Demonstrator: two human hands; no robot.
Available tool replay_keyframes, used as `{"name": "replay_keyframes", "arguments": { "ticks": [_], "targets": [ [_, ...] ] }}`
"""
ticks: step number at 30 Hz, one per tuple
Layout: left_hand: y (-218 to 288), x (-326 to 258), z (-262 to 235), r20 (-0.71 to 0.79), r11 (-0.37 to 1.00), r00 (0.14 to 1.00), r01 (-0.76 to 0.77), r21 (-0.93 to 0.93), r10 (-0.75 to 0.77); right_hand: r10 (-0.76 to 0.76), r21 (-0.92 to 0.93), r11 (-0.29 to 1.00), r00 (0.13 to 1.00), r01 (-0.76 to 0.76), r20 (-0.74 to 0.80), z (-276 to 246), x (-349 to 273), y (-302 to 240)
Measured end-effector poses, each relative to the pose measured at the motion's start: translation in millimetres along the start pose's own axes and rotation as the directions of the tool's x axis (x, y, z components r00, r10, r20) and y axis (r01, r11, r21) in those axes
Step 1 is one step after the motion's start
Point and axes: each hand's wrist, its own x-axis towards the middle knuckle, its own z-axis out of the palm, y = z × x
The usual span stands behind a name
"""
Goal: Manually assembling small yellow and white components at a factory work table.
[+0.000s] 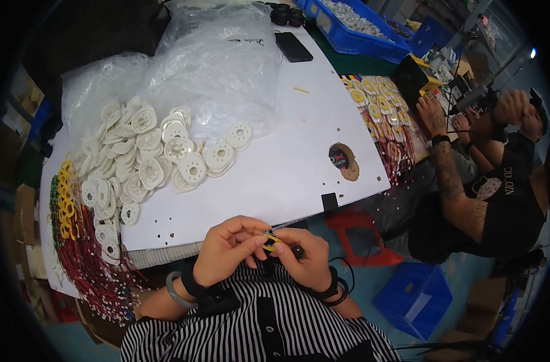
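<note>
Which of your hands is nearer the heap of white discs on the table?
Left. The left hand is just below the table edge, down and right of the white discs. The right hand is farther right, meeting the left around a small yellow ring.

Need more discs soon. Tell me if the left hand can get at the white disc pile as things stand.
Probably not at once: the left hand and the right hand both pinch a small yellow ring. Once it lets go, the way across the table to the discs looks free.
</note>
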Motion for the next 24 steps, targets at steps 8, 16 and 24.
{"name": "replay_keyframes", "arguments": {
  "ticks": [8, 16, 24],
  "targets": [
    [-0.4, -3.8, -0.3, 0.052, 0.998, 0.998, -0.04, 0.047, 0.037, -0.222, -0.131, 0.966, 0.975, 0.222, 0.014, -6.7, 3.1, -0.1],
    [-0.9, -3.6, 3.1, 0.012, 0.987, 0.995, -0.101, 0.124, 0.101, -0.296, -0.161, 0.941, 0.955, 0.296, 0.025, -6.9, 3.2, 2.6],
    [2.9, -3.3, 6.5, 0.046, 0.985, 0.994, -0.106, 0.137, 0.101, -0.306, -0.305, 0.9, 0.95, 0.311, 0.062, -11.3, 1.3, -3.3]
  ]
}}
